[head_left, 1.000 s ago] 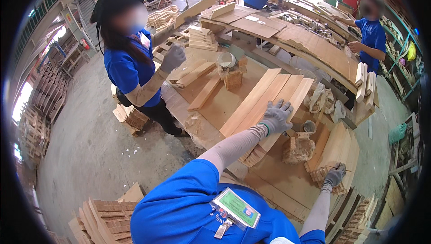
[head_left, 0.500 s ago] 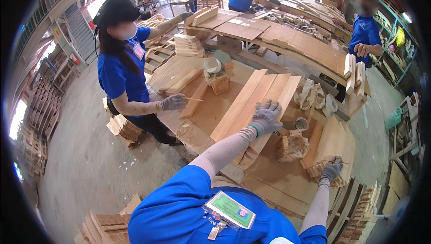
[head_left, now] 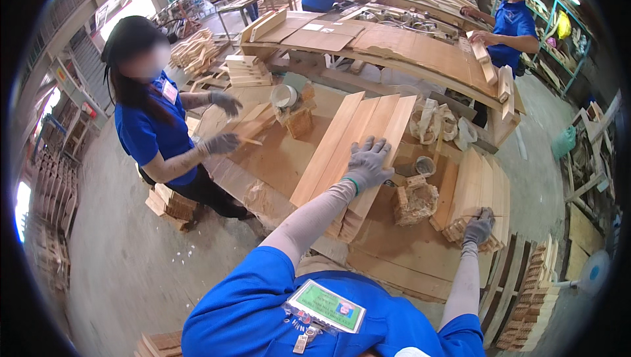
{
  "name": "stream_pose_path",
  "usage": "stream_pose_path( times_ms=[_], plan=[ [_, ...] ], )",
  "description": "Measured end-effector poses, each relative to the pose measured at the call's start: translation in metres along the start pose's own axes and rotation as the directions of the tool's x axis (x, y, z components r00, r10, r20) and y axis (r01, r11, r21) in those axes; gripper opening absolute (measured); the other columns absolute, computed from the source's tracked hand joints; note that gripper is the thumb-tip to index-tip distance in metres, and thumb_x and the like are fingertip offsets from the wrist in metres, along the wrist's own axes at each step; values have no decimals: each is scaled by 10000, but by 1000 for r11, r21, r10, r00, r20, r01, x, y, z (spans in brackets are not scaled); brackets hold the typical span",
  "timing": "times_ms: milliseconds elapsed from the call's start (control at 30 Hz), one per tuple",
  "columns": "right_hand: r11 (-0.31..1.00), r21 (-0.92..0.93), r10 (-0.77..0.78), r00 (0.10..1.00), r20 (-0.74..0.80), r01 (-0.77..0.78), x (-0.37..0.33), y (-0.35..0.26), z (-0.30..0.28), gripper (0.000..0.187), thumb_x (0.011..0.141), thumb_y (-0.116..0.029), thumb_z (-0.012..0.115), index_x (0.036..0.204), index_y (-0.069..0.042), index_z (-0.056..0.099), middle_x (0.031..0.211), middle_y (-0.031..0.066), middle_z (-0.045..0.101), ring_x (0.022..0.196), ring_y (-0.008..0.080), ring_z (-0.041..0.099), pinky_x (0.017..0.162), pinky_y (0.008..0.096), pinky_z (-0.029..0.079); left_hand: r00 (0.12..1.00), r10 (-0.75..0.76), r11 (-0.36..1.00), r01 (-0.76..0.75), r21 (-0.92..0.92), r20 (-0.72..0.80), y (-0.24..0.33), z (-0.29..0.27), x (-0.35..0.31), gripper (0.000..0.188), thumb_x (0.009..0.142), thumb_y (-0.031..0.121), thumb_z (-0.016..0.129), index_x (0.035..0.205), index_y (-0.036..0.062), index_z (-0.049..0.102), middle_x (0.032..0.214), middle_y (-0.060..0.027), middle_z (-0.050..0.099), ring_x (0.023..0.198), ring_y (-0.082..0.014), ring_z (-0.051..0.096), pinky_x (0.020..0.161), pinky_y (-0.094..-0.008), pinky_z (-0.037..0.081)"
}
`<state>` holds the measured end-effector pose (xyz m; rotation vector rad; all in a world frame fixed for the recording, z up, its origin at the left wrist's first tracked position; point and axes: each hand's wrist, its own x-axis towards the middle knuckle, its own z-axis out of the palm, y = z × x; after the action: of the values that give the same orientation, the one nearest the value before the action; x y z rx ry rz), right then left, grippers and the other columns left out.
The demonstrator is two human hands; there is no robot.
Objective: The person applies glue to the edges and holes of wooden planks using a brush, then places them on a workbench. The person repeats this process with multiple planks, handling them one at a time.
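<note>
My left hand [head_left: 368, 165] lies with spread fingers on a row of pale wooden boards [head_left: 338, 146], set side by side and slanting away from me. At the right, my right hand [head_left: 479, 227] is by the near end of a stack of boards [head_left: 474, 183]. Its fingers are curled around a thin stick, which barely shows. Both hands wear grey gloves. Between the two groups of boards stands a crusted, tan block-shaped holder [head_left: 415, 203], with a small cup [head_left: 424, 166] just beyond it.
A co-worker [head_left: 154, 104] stands at the left, a thin stick in one gloved hand. A white pot [head_left: 284, 96] tops another crusted block. Pale cloth bundles [head_left: 434, 122] lie beyond my boards. A long cardboard-covered bench [head_left: 407, 48] crosses behind; another person [head_left: 513, 28] handles wood pieces there.
My right hand has shifted slightly on the stack's near end; my left stays on the boards. The left co-worker's far hand has come back from the bench. The right co-worker now grips a wood piece.
</note>
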<state>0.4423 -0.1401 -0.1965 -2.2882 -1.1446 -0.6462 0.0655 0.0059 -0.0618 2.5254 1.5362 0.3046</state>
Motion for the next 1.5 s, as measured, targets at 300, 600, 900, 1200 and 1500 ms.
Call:
stream_pose_path(
  times_ms=[300,600,900,1200,1500],
  plan=[
    [999,30,39,996,81,-41,2,-2,-7,251,907,-264,500,981,-45,596,1060,147,614,987,334,565,862,402,447,999,21,999,-22,-34,-34,-2,-1,-2,705,765,481,547,1359,129,401,1458,-72,318,1369,-295,233,1085,-554,169],
    [1000,26,1,999,38,-2,1,6,-1,226,889,-224,513,968,-38,614,1054,145,616,985,330,561,862,404,443,1000,3,998,-4,-58,-15,0,-3,-2,722,769,481,555,1370,121,381,1460,-80,315,1370,-299,231,1085,-563,156],
    [1000,2,4,999,46,-4,2,2,1,214,874,-231,540,948,-44,613,1045,141,630,959,330,579,863,393,446,1000,-11,1000,11,-11,6,-2,3,1,729,764,485,544,1379,131,379,1475,-57,299,1378,-276,223,1087,-549,152],
    [1000,0,-13,1000,2,13,1,5,4,213,869,-240,548,968,-61,609,1018,129,641,964,307,588,862,382,452,934,-358,933,358,-27,18,13,-10,2,913,692,547,568,1439,117,267,1471,-272,167,1358,-404,193,1065,-475,208],
    [1000,28,4,1000,22,-5,3,0,-6,201,860,-209,546,971,-57,616,1057,134,629,975,315,582,861,385,458,888,-399,901,426,-83,229,15,-42,18,1071,593,519,693,1456,108,210,1286,-277,379,1220,-391,401,975,-413,354]
  ],
)
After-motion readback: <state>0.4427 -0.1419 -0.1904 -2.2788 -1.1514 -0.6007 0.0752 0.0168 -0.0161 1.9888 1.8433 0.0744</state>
